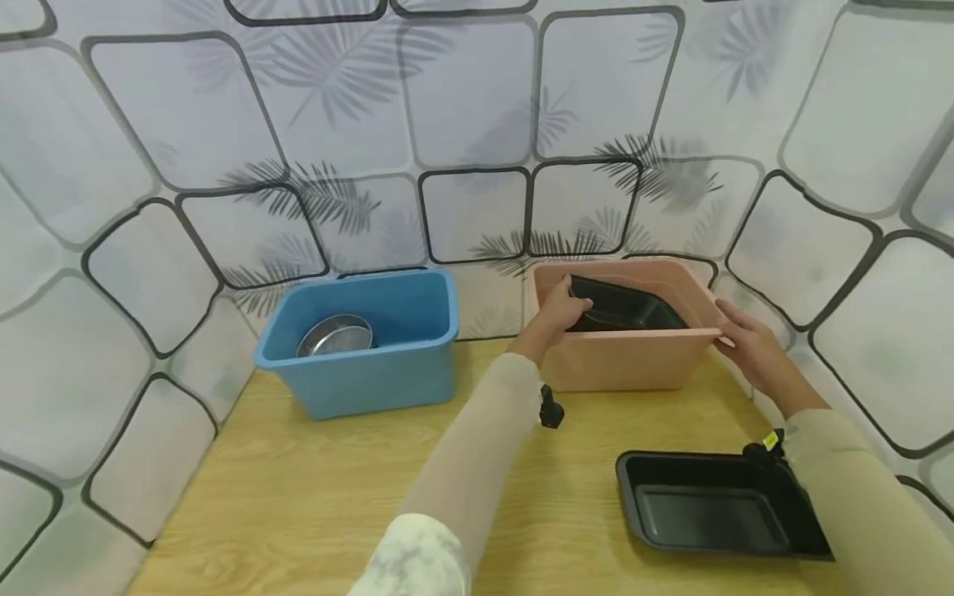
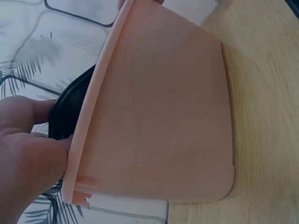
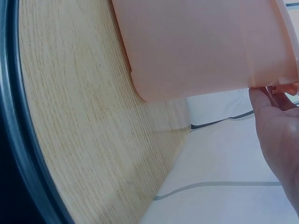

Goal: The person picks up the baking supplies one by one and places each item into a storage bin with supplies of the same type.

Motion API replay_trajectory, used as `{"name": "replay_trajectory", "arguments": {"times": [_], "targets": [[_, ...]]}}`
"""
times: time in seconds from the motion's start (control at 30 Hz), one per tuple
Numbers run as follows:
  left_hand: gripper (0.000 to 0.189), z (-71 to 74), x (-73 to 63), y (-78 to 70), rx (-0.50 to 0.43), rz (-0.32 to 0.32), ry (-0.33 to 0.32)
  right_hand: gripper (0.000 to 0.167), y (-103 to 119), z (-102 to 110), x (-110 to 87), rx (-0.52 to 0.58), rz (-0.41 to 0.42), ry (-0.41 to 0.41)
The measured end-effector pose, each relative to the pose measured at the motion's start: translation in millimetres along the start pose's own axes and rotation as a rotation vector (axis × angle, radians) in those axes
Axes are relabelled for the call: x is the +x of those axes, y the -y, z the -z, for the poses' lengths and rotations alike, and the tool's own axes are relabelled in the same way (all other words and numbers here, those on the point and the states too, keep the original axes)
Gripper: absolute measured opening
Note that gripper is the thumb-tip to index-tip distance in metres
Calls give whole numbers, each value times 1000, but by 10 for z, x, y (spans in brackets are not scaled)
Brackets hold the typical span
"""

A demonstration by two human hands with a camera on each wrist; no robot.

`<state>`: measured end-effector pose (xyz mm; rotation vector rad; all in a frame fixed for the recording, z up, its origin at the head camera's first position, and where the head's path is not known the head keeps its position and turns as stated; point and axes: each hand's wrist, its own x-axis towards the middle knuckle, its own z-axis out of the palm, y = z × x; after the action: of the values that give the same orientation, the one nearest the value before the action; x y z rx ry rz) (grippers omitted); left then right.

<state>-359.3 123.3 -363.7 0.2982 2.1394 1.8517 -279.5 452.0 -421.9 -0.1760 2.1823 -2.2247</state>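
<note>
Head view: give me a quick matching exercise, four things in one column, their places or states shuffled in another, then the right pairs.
Things
1. left hand
2. right hand
3. blue bin
4. nearer black tray

Places or states
A. holds the peach bin by its rim
B. lies on the wooden table, outside both bins
C. grips the farther black tray
D. has round metal pieces inside

Pairs: 1-C; 2-A; 3-D; 4-B
</note>
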Motion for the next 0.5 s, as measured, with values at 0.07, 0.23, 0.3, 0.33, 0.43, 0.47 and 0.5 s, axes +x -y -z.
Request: {"name": "replay_trajectory", "arguments": {"times": [0.07, 0.23, 0.3, 0.33, 0.43, 0.47, 0.5], "targets": [[74, -13, 6, 7, 3, 7, 2, 68, -5, 2, 0, 0, -3, 0], [74, 11, 17, 25, -2, 12, 10, 68, -18, 7, 17, 1, -5, -3], [74, 31, 18, 31, -5, 13, 23, 68, -19, 11, 30, -3, -11, -6], [74, 40, 17, 33, -10, 14, 28, 68, -18, 11, 33, -10, -16, -8], [72, 46, 20, 39, -14, 16, 36, 68, -12, 7, 36, 1, -27, -19], [71, 41, 22, 42, -13, 20, 31, 68, -11, 3, 32, 7, -27, -22], [71, 35, 23, 45, -18, 20, 24, 68, -7, -6, 26, 11, -29, -26]]}}
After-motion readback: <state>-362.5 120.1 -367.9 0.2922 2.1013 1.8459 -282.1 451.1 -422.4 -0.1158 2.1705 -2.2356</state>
